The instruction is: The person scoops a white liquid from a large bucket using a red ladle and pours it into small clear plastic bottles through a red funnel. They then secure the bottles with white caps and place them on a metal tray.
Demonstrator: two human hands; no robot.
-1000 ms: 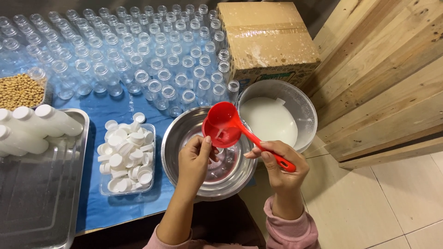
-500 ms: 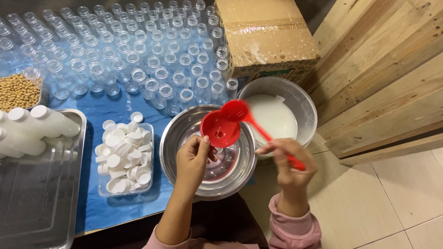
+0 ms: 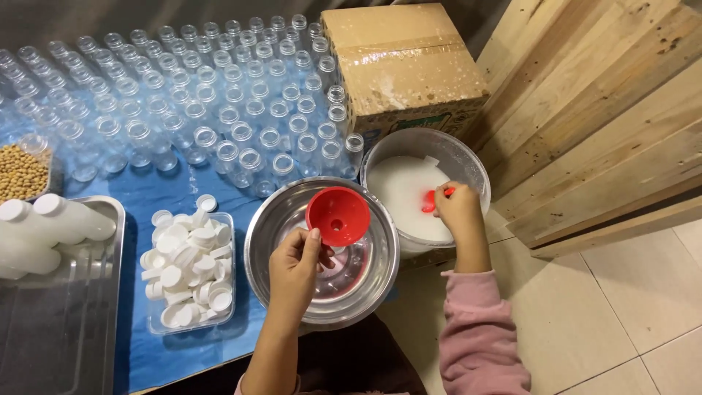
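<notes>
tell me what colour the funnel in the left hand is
Red. The funnel, held by the left hand over the steel bowl, shows clearly in the head view.

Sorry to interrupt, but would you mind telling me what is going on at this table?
A person's left hand holds a red funnel over a steel bowl. The right hand dips a red ladle into a bucket of white liquid. Rows of empty clear bottles, a tub of white caps and a few filled bottles lie nearby.

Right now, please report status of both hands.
Left hand holds red funnel over steel bowl. Right hand dips red ladle in white bucket. Nothing blocking.
</notes>
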